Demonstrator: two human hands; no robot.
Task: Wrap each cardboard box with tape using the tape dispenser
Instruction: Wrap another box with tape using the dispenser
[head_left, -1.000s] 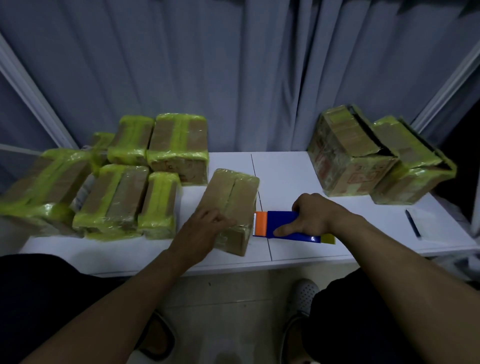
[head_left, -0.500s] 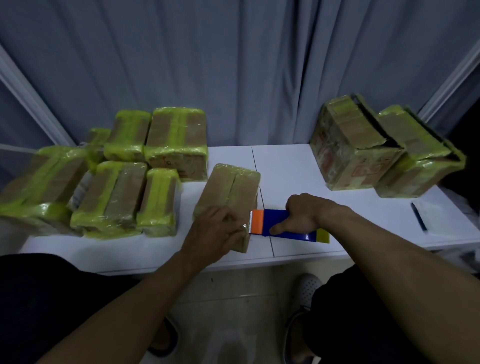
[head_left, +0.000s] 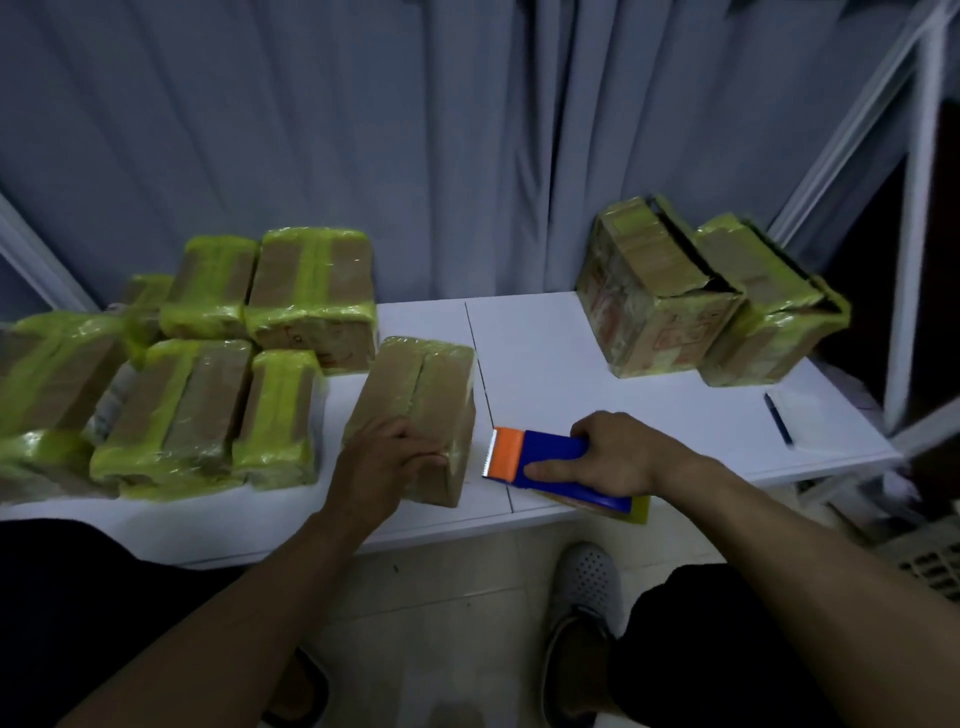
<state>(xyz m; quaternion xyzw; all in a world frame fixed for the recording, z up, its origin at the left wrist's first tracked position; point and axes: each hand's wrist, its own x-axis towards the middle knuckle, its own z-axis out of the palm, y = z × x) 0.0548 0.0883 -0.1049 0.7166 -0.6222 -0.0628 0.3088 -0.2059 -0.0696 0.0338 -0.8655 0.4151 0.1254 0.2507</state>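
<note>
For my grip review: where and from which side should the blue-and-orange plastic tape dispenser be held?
Hold the blue-and-orange plastic tape dispenser by its blue body, from above-right, as the right hand does: its serrated orange end points left toward the clear-taped brown cardboard box.

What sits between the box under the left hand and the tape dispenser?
Head view: only a narrow strip of bare white table separates the box from the tape dispenser and its orange toothed end; they do not touch.
</note>
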